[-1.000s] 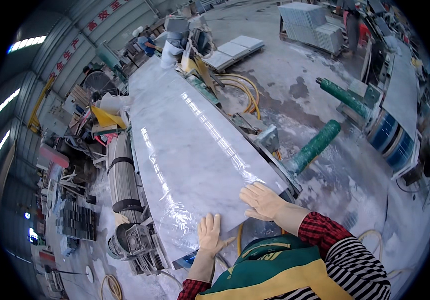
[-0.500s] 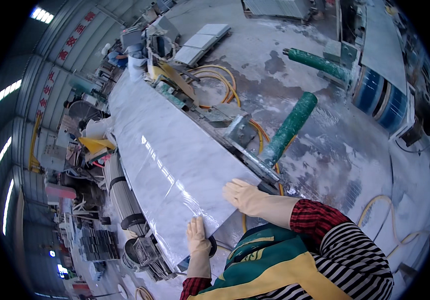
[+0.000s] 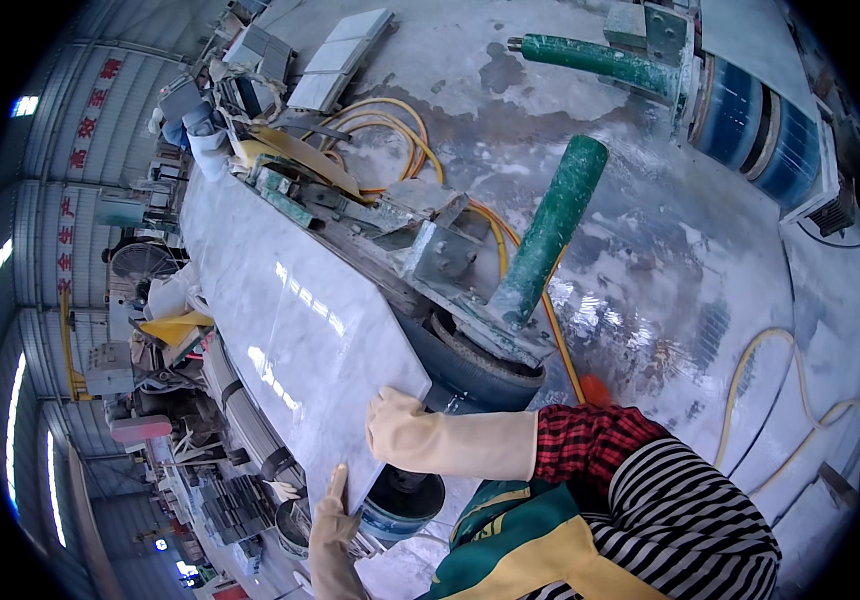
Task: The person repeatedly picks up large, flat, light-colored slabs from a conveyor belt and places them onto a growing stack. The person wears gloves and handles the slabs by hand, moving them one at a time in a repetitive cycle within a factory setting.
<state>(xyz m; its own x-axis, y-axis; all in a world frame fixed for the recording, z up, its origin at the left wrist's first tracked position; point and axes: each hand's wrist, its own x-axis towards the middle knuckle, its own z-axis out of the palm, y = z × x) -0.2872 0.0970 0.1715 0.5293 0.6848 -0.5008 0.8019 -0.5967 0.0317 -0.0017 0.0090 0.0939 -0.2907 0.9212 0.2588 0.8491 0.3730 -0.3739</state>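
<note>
A long glossy grey-white stone slab (image 3: 280,300) runs away from me across the machine. My right hand (image 3: 400,425), in a cream rubber glove, clamps over the slab's near right corner. My left hand (image 3: 332,520), also gloved, presses flat against the slab's near left edge with fingers pointing up. Below the slab's near end sit a black rubber wheel (image 3: 470,365) and a round blue-black polishing head (image 3: 400,500). I wear a red plaid sleeve, a striped top and a green-yellow apron.
A green padded roller arm (image 3: 548,232) stands right of the slab; another (image 3: 600,55) lies farther back. Yellow hoses (image 3: 400,130) loop over the wet concrete floor (image 3: 670,260). Machinery and clutter (image 3: 160,350) crowd the left. Stacked pale tiles (image 3: 340,55) rest at the far end.
The view has swung left and closer to the slab. My right hand has shifted from lying on the slab's top to gripping its near corner. My left hand stays at the near edge.
</note>
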